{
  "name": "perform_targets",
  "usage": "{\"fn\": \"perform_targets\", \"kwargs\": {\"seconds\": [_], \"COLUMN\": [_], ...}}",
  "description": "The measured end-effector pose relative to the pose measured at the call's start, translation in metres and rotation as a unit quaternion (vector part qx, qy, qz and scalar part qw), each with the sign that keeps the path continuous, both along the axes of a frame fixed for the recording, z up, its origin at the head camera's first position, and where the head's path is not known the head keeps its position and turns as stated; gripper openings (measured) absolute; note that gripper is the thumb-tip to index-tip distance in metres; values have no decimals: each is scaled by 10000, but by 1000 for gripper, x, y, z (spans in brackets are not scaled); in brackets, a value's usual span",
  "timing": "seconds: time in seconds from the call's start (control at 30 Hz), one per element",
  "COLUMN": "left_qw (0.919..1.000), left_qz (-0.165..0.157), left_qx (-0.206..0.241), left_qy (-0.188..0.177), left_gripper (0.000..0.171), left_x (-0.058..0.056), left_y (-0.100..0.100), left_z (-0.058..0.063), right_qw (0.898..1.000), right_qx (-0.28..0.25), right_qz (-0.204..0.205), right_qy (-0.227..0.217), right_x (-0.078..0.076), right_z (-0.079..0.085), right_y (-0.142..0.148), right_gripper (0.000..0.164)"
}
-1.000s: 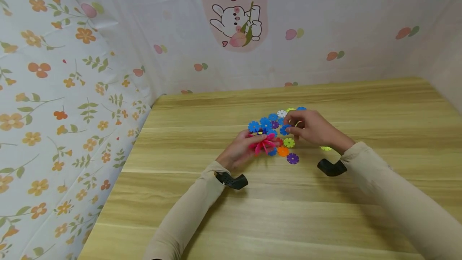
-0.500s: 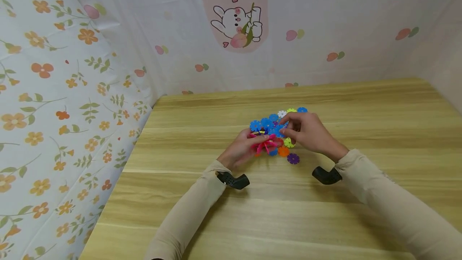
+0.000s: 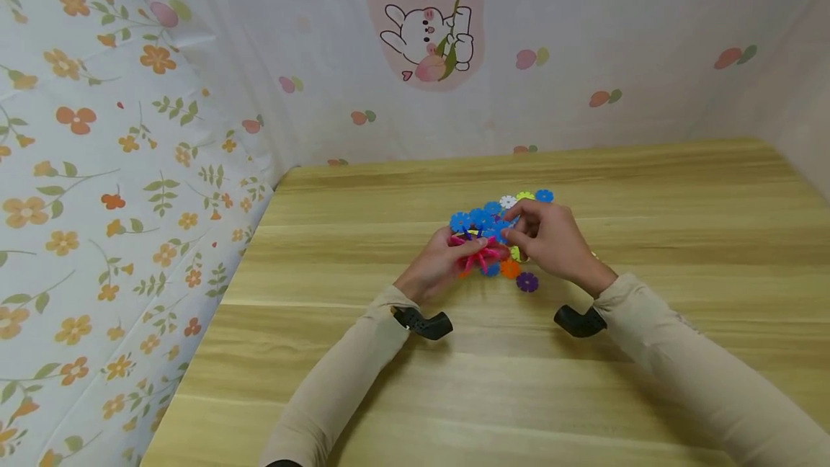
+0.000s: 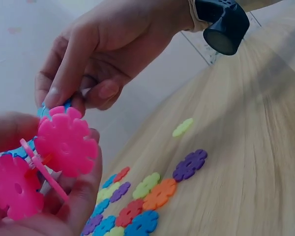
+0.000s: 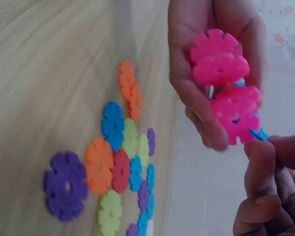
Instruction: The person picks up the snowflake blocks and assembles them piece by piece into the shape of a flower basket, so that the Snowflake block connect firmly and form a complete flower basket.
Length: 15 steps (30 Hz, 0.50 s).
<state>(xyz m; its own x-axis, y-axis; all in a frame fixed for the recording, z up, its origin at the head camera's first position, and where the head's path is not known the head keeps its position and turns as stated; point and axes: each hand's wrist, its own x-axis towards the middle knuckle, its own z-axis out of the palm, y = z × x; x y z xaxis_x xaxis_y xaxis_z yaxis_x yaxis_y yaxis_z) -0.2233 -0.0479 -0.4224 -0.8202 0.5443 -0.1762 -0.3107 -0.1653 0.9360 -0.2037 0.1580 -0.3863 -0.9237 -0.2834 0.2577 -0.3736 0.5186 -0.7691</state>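
Note:
My left hand [image 3: 433,265] holds a cluster of joined plastic snowflake discs. Pink discs [image 4: 66,142] face outward from it, and blue discs [image 3: 480,219] stand along its far side in the head view. Thumb and fingers of my right hand [image 3: 550,240] pinch a blue snowflake disc [image 5: 259,134] against the edge of the cluster. That disc touches or nearly touches a pink one in the right wrist view; whether their slots interlock cannot be seen. My fingers cover most of it.
Loose snowflake discs lie on the wooden table [image 3: 389,388] under and beyond my hands, among them a purple one [image 3: 527,282], an orange one [image 3: 509,269] and a white one [image 3: 507,202]. A yellow-green disc [image 4: 183,127] lies apart. Printed cloth [image 3: 292,42] hangs behind.
My right hand has moved a little left with the blue disc, up to the cluster, and has stayed about there since half a second ago. The left hand keeps its hold, nearly still.

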Motion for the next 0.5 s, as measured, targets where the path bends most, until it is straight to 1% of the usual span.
{"fn": "perform_targets", "kwargs": {"seconds": [0.17,0.33,0.4,0.5], "left_qw": [9998,9997,9997,9994], "left_qz": [-11,99,132,109], "left_qx": [-58,-107,-135,-285], "left_qy": [187,172,184,191], "left_gripper": [9,8,10,18], "left_x": [1,2,2,2], "left_y": [5,8,9,10], "left_z": [1,3,4,4], "right_qw": [9999,9992,9987,9984], "right_qx": [-118,-356,-434,-429], "right_qz": [-74,-91,-82,-61], "right_qy": [6,-155,-240,-355], "right_x": [1,0,0,1], "right_z": [-1,-2,-2,-2], "right_y": [-1,-2,-2,-1], "right_gripper": [7,6,6,6]}}
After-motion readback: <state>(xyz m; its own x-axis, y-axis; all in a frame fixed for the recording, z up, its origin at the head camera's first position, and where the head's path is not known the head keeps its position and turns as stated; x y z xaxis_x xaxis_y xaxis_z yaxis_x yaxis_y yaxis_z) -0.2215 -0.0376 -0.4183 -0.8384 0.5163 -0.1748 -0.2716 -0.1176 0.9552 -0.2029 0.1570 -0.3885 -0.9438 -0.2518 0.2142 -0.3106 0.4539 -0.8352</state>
